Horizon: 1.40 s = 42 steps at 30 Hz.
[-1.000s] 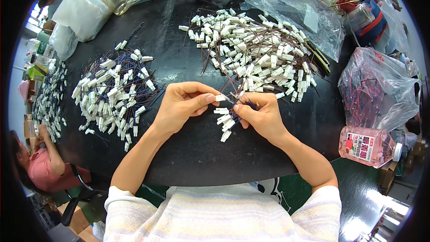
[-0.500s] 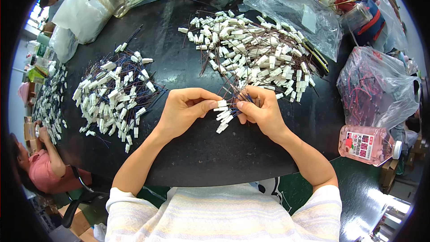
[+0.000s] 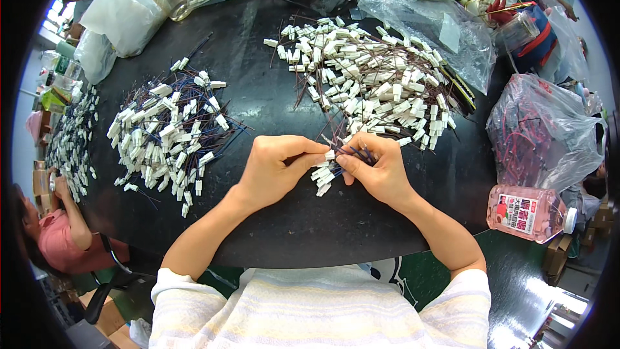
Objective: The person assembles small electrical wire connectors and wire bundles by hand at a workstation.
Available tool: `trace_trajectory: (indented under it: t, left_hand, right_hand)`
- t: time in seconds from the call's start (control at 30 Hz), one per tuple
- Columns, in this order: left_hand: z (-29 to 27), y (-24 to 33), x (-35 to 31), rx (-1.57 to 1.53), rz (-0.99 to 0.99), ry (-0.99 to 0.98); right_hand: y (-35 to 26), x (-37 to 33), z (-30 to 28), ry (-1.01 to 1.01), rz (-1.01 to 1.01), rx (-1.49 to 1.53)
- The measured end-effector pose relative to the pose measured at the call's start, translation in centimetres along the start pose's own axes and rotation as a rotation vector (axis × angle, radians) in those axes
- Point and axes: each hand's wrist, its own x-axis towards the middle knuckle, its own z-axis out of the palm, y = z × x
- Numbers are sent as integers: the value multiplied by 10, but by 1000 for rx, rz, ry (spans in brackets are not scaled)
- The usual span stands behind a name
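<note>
My left hand [image 3: 276, 167] pinches a small white connector [image 3: 329, 154] between thumb and forefinger. Against it, my right hand [image 3: 380, 169] is closed around a bunch of thin dark wires, whose white plastic connectors [image 3: 322, 181] stick out below my left fingertips. The wire ends poke up above the right fingers. Just beyond my hands lies a large heap of white connectors with brown wires [image 3: 387, 87]. To the left is a smaller heap of white connectors with blue and dark wires [image 3: 166, 134]. My fingers partly hide the join between connector and wires.
Plastic bags [image 3: 426, 26] line the far edge of the black table [image 3: 278, 236]. At right are a bag of red wires [image 3: 539, 132] and a bottle of pink liquid [image 3: 526, 213]. A co-worker in a pink top [image 3: 68, 239] sits at far left beside another connector heap [image 3: 71, 145].
My left hand has moved slightly right, closer to my right hand, with its fingertips now over the bunch's upper connectors. The whole view has shifted a little.
</note>
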Motion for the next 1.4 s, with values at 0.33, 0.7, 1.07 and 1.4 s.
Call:
trace_trajectory:
  t: [0.33, 0.7, 1.07, 1.4]
  left_hand:
    - [-8, -25, 56, 601, 414, -83]
    - [-22, 6, 34, 305, 43, 16]
    - [-12, -4, 5, -552, -450, -44]
    - [-10, -2, 4, -602, -469, -74]
  right_hand:
    - [2, -3, 1, -28, -24, 81]
    - [-5, -2, -5, 43, 100, 230]
    - [2, 0, 2, 87, 31, 69]
    - [0, -1, 1, 53, -9, -22]
